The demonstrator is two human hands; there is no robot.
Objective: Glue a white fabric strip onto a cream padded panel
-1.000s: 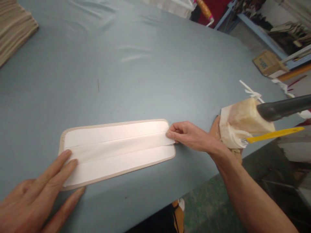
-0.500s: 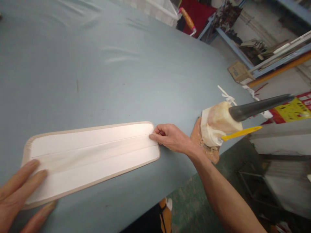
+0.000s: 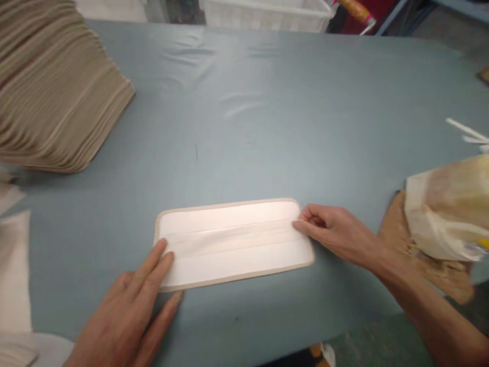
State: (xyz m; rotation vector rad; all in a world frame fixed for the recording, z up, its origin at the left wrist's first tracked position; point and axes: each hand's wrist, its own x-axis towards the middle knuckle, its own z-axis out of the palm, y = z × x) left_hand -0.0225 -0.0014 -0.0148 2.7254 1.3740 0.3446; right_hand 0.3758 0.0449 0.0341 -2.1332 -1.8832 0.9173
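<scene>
A white rectangular panel (image 3: pixel 237 267) with rounded corners and a beige edge lies flat on the table. Along its middle runs a pale fabric strip (image 3: pixel 229 239). The outstretched fingertips of my left hand (image 3: pixel 126 306) rest on the panel's left end, the thumb at its lower edge. At the right end, the thumb and forefinger of my right hand (image 3: pixel 336 232) are pinched together where the strip meets the edge. Whether they grip the strip alone or the panel's edge too, I cannot tell.
A tall stack of beige-edged panels (image 3: pixel 57 92) stands at the back left of the blue-grey table (image 3: pixel 298 132). White material (image 3: pixel 15 275) lies at the left. On the right a pale, glue-smeared container (image 3: pixel 446 209) sits on a brown board (image 3: pixel 397 229). A white basket (image 3: pixel 267 15) is behind.
My view has swung to the left, bringing the stack of panels and the white material into sight. Both hands keep about the same places on the white panel.
</scene>
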